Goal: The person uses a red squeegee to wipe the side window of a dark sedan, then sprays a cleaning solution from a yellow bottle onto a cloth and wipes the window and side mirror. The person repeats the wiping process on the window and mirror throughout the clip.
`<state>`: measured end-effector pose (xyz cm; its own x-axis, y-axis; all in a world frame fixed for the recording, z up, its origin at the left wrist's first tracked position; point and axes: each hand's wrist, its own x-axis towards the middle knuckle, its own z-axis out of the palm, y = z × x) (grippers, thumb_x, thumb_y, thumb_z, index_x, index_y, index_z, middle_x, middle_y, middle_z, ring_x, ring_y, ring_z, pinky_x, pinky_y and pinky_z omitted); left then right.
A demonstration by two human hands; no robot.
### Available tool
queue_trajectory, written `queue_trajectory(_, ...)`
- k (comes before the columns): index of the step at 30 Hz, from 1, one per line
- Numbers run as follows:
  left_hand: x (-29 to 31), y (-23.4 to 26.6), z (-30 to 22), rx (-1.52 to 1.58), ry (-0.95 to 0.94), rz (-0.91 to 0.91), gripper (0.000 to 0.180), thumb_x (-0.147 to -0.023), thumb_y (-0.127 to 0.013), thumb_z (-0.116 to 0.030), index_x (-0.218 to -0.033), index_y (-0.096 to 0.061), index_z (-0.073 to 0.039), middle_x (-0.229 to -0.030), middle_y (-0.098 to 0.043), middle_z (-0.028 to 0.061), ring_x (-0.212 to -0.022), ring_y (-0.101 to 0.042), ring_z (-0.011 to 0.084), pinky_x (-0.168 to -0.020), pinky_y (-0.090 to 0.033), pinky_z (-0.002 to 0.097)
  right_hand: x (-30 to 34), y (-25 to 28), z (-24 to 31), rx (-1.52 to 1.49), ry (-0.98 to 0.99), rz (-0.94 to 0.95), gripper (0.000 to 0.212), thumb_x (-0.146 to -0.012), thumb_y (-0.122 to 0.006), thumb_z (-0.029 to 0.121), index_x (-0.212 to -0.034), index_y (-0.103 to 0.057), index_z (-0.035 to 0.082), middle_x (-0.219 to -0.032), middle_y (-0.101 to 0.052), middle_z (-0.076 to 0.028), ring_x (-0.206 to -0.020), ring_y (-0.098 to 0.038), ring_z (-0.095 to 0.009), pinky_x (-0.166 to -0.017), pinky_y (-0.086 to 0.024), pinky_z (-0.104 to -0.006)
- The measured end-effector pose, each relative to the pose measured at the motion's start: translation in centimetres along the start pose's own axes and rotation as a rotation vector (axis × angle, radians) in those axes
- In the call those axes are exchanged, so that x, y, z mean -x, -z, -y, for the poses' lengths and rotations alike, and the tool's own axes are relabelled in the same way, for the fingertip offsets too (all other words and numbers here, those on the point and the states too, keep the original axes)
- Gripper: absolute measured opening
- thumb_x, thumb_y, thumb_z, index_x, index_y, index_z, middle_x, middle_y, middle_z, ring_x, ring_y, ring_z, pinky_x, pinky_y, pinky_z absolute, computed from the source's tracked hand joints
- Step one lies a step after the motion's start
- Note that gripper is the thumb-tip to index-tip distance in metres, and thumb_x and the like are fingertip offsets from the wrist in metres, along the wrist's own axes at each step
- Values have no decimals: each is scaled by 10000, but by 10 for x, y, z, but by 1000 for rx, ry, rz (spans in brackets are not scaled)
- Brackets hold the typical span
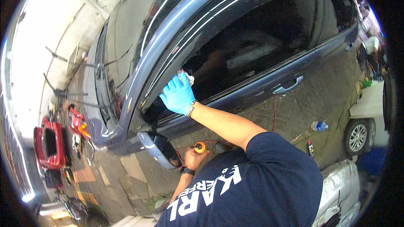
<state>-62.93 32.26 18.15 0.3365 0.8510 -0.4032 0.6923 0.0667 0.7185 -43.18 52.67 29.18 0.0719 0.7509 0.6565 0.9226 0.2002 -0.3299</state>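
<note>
My right hand (178,96), in a light blue glove, lies on the front corner of the dark side window (256,50) of a dark blue car. A crumpled white cloth (188,78) shows at its fingertips, pressed to the glass. Below the window, beside the side mirror (159,149), my bare left hand (195,159) is closed round a bottle with an orange top (200,147). Most of that bottle's body is hidden from above. The car's door handle (288,85) is further right.
A clear bottle with a blue cap (320,126) and a small black-and-red bottle (310,148) stand on the floor at right, near a car wheel (359,136). Red car body parts (51,145) are at far left. A thin red line (275,113) hangs by the door.
</note>
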Motion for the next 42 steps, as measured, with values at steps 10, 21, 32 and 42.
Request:
queue_trajectory(10,13,10,44,104,49,114,282,-841,-917,-163,-1037,-781,-12,-954,-811,49,-844,-734,127,-803,-584,324,76,-120,65,-494,232,139,636,-806,-754,239,-1425,-649,134,-1457,-641,-108,-1397,-568,-327,-1209,-422,-474)
queue_trajectory(21,14,-13,26,-74,63,-90,467,-767,-922,-437,-956,-810,-25,-910,-802,160,-826,-777,321,-794,-599,422,-23,139,-164,384,91,-173,400,-836,-667,527,-1120,-691,246,-1169,-616,-63,-1240,-541,-325,-1076,-362,-583)
queue_trajectory(32,-7,-38,1,-48,120,-51,473,-724,-956,-435,-937,-814,-37,-925,-785,177,-871,-751,293,-813,-585,426,-1,286,-500,491,-202,-576,662,-1073,-473,401,-1612,-412,20,-1670,-389,-247,-1542,-343,-443,-1273,-205,-562)
queue_trajectory(42,-15,-41,-8,22,30,-52,466,-733,-965,-393,-911,-804,6,-884,-817,114,-797,-788,198,-744,-603,373,13,125,-146,540,-440,-2,701,-972,-493,419,-1431,-511,-110,-1377,-537,-361,-1312,-490,-526,-1128,-318,-694)
